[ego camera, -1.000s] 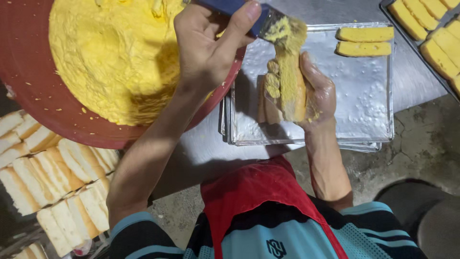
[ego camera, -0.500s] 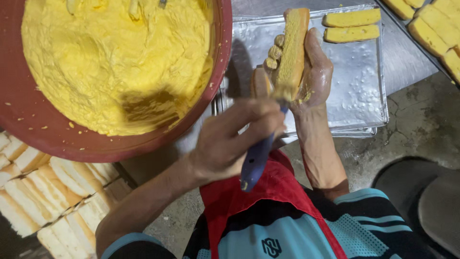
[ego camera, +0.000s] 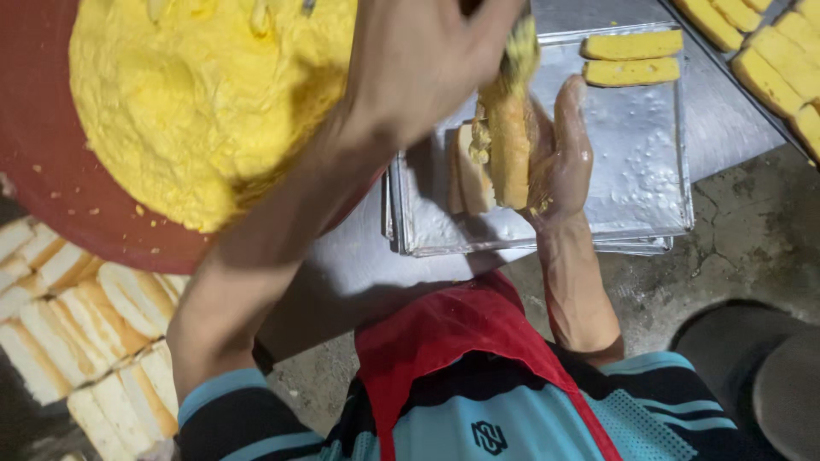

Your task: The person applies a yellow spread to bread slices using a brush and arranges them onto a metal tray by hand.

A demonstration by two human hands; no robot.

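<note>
- Steel table [ego camera: 359, 273] in the head view carries a red basin [ego camera: 51, 171] of yellow paste [ego camera: 205, 102] and a metal tray [ego camera: 649, 154].
- Right hand [ego camera: 564, 162] cradles a bread stick [ego camera: 508, 154] over the tray, fingers curled round it, catching drips.
- Left hand [ego camera: 418, 68], fingers clenched on a spreader mostly hidden, smears paste on it.

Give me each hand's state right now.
Left hand: closed on a spreading tool, handle hidden.
Right hand: holding a bread stick upright.

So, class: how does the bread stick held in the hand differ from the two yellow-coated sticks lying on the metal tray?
The held bread stick stands upright in the right hand, only partly smeared; the two coated sticks lie flat on the metal tray, evenly yellow. All are similar long strips.
</note>
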